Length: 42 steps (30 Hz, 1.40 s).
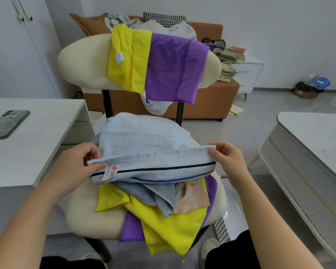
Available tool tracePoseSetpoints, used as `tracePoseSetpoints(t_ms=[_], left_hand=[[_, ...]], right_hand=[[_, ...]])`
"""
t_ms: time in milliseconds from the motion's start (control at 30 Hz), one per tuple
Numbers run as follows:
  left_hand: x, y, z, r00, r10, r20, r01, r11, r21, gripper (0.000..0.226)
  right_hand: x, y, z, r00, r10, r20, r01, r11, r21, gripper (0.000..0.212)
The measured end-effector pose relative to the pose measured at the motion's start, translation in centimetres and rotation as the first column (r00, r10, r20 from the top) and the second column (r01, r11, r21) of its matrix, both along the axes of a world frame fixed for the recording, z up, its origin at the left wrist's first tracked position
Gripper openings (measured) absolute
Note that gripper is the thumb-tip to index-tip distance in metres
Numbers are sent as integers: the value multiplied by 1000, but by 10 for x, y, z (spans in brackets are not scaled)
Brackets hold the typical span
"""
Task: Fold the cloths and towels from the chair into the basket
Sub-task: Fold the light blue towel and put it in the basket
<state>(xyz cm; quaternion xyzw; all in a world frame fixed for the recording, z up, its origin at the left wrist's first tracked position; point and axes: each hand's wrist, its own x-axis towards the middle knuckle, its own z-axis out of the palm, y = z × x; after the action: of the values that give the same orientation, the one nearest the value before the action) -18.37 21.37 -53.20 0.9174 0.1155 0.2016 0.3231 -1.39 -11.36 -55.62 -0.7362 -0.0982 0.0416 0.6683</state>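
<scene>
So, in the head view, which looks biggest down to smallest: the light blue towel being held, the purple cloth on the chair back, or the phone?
1. light blue towel
2. purple cloth
3. phone
The towel lies nearest the camera, so part of its lead may be nearness.

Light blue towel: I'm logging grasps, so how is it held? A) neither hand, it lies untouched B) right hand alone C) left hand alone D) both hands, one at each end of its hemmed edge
D: the left hand pinches the light blue towel at its edge near the label, and the right hand pinches the opposite corner, over the chair seat.
</scene>
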Motion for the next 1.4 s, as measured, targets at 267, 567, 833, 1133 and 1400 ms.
tracePoseSetpoints(t_ms=[267, 567, 833, 1133, 1400], left_hand=[[9, 2, 79, 992, -120, -23, 121, 992, 46, 32], [44, -4, 206, 963, -112, 245, 216, 865, -452, 14], [65, -38, 282, 722, 289, 629, -265, 955, -134, 32], [62, -31, 294, 704, 281, 653, -366, 931, -5, 33], [62, -10, 282, 880, 217, 422, -176, 975, -134, 40]], right_hand=[[19, -12, 85, 966, 75, 246, -40, 989, -145, 16], [37, 0, 211, 924, -61, 377, 65, 998, 1, 13], [26, 21, 284, 853, -219, 473, 111, 963, 246, 24], [23, 13, 294, 696, -294, 655, 363, 931, 32, 24], [31, 14, 283, 767, -201, 610, 301, 951, -65, 24]])
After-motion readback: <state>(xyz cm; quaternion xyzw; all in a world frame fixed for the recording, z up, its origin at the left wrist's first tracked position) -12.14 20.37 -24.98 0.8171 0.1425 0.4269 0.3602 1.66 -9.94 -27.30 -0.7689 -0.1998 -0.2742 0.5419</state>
